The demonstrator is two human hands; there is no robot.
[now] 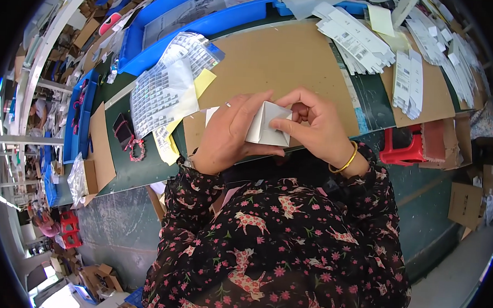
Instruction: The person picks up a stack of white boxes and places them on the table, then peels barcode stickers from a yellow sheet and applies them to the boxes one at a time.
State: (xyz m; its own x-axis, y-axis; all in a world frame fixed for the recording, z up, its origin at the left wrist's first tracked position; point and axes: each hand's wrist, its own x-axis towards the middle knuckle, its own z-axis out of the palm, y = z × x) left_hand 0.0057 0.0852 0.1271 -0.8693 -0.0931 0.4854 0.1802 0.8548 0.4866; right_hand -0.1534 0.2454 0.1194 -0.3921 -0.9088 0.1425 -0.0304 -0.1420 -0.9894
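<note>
A small white cardboard box (265, 134) is held between my two hands, just above the near edge of the table. My left hand (228, 132) wraps round its left side, with a thumb or finger running under the lower edge. At the box's right end, my right hand (316, 127) presses its thumb against the white end panel, its fingers bent above. Part of the box shows to the left of my left hand; its far side is hidden by my hands. A brown cardboard sheet (278, 59) lies on the table beneath.
Sticker sheets (169, 90) and yellow paper lie at the left, near a dark pouch (123, 131). A blue tray (208, 20) stands behind. Flat white cartons (356, 40) are stacked at the right, above a red stool (403, 147).
</note>
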